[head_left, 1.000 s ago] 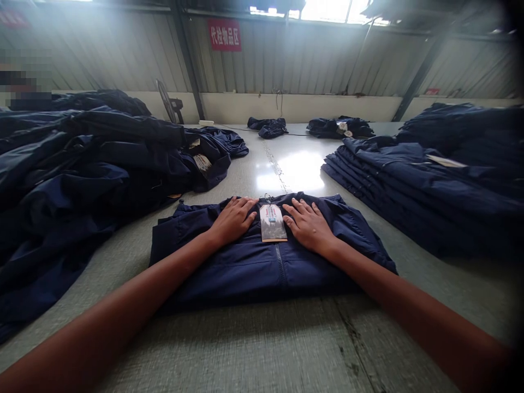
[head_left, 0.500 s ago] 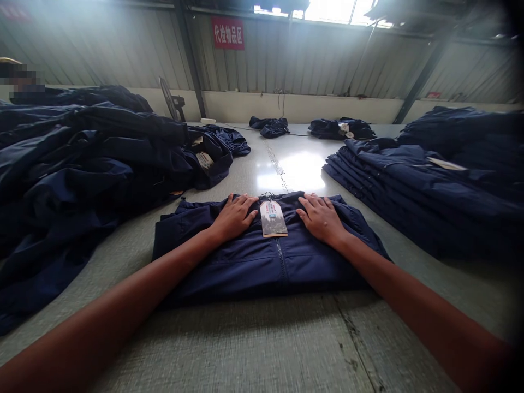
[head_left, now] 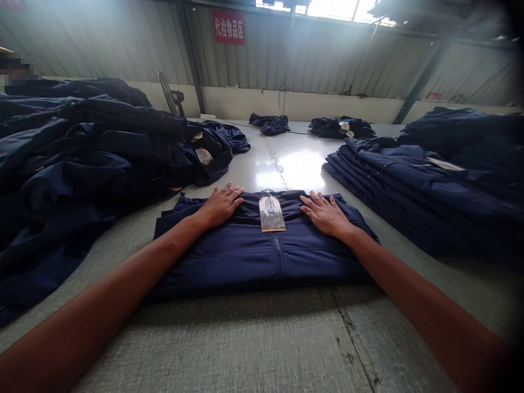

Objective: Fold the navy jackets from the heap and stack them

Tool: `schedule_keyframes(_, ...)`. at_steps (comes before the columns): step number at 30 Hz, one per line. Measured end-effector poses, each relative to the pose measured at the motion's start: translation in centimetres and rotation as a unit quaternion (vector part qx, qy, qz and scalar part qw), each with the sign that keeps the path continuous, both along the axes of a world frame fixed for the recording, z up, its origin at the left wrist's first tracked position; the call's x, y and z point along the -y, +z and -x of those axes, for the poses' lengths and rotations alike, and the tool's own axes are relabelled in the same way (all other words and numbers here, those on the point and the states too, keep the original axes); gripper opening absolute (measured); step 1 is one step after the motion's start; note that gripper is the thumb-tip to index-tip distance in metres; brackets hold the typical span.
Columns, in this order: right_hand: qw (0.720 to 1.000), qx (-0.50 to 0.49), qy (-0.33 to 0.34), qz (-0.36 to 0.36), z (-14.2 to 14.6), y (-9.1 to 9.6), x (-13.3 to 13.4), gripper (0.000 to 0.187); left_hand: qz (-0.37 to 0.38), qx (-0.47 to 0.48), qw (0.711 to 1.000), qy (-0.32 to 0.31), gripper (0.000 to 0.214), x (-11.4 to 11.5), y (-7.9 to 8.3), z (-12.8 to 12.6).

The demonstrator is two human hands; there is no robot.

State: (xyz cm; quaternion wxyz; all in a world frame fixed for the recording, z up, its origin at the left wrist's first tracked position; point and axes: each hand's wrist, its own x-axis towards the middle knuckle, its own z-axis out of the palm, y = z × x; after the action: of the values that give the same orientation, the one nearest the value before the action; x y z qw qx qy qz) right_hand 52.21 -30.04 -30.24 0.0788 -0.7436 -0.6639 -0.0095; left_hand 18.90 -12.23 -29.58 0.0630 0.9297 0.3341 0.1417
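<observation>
A folded navy jacket (head_left: 262, 256) lies flat on the grey table (head_left: 254, 344) in front of me, zipper up the middle. A paper hang tag (head_left: 271, 213) rests on its collar end. My left hand (head_left: 219, 206) lies flat on the jacket's far left part, fingers spread and open. My right hand (head_left: 326, 214) presses flat on the far right part, fingers stretched out. Neither hand holds anything.
A loose heap of navy jackets (head_left: 82, 158) fills the left side. A neat stack of folded jackets (head_left: 421, 185) stands at the right. Two small dark bundles (head_left: 270, 124) (head_left: 339, 127) lie far back. A fan (head_left: 170, 98) and a red sign (head_left: 228, 26) are by the wall.
Both hands have slid apart, away from the hang tag, out across the jacket's far end. The view has tilted slightly.
</observation>
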Motion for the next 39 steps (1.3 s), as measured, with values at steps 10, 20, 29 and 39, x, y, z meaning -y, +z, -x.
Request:
schedule_keyframes(10, 0.999, -0.043, 0.005, 0.003, 0.1, -0.1, -0.2, 0.058, -0.120, 0.132, 0.983, -0.041, 0.036, 2.5, 1.8, -0.5)
schedule_keyframes(20, 0.999, -0.022, 0.026, 0.016, -1.3, 0.4, -0.2, 0.060, -0.008, -0.056, 0.997, -0.052, 0.054, 2.8, 2.8, -0.2)
schedule_keyframes(29, 0.999, -0.023, -0.044, 0.013, -5.0, 0.2, 0.3, 0.058, 0.055, -0.117, 0.987, -0.092, 0.066, 3.1, 1.8, -0.7)
schedule_keyframes(39, 0.995, -0.089, 0.010, 0.036, -8.8, -0.5, 0.0, 0.061, -0.029, -0.076, 0.992, 0.092, 0.066, 2.4, 0.8, -0.1)
